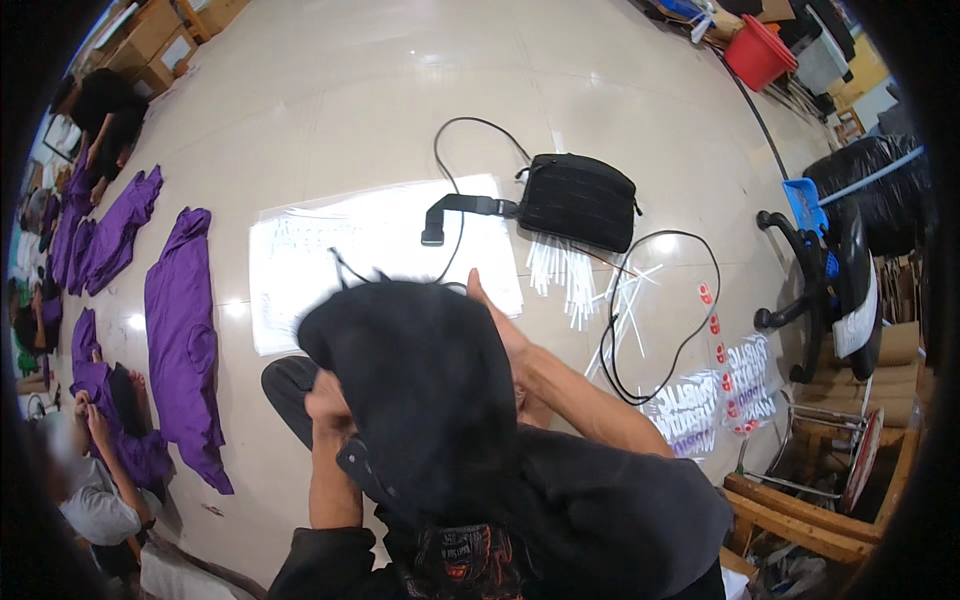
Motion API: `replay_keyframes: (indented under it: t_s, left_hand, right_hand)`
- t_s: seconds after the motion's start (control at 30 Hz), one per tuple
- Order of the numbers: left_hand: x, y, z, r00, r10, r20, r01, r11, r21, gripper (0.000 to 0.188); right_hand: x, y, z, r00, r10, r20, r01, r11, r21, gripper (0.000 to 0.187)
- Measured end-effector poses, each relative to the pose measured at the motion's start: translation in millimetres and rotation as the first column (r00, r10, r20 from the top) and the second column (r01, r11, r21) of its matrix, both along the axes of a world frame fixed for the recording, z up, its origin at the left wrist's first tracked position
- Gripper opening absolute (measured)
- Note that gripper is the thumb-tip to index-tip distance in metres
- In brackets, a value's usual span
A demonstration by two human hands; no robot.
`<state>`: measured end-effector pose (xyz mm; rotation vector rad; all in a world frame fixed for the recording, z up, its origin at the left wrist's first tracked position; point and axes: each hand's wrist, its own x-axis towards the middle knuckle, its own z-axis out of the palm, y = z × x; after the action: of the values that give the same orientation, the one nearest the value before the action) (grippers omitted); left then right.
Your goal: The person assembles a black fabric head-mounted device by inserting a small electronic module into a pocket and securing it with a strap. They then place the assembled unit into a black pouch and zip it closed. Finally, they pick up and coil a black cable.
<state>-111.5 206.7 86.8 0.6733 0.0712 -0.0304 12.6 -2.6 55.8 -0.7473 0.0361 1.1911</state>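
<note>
A black fabric garment [420, 350] with a rounded, hood-like top is raised in front of me, blurred along its upper edge. At its left edge my left hand [325, 402] is closed on the fabric, its fingertips partly hidden. My right hand [505, 335] grips the garment's right side, thumb stretched upward and the other fingers mostly behind the cloth. A round snap [347, 458] shows on a lower flap. Beyond the garment, white sheets [385, 225] lie stacked on the floor, with a black pouch [578, 203] and its buckled strap [465, 205] at their right.
Purple garments [183, 340] lie at left, near a seated person [105, 480] handling purple cloth. White strips [565, 280] and a looped black cable [700, 340] spread at right. Printed transfers [690, 410], a chair base [800, 290], a wooden frame [800, 520] and a red bucket [758, 55] stand along the right.
</note>
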Motion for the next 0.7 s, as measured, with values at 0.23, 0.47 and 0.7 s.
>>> replay_keyframes:
  t_s: [0.23, 0.47, 0.7]
  left_hand:
    - [-63, 46, -18, 0.802, -0.495, -0.335, 0.597, 0.686, 0.415, 0.051]
    - [-104, 117, 6, 0.703, -0.351, -0.619, 0.704, 0.471, 0.532, 0.035]
    - [-214, 223, -75, 0.554, -0.282, -0.784, 0.689, 0.684, 0.241, 0.021]
  right_hand:
    - [55, 32, 48, 0.985, -0.174, 0.015, 0.161, 0.938, 0.308, 0.065]
    - [229, -79, 107, 0.794, -0.525, 0.308, 0.544, 0.838, 0.026, 0.016]
    - [346, -179, 171, 0.734, -0.538, 0.415, 0.646, 0.741, -0.184, 0.02]
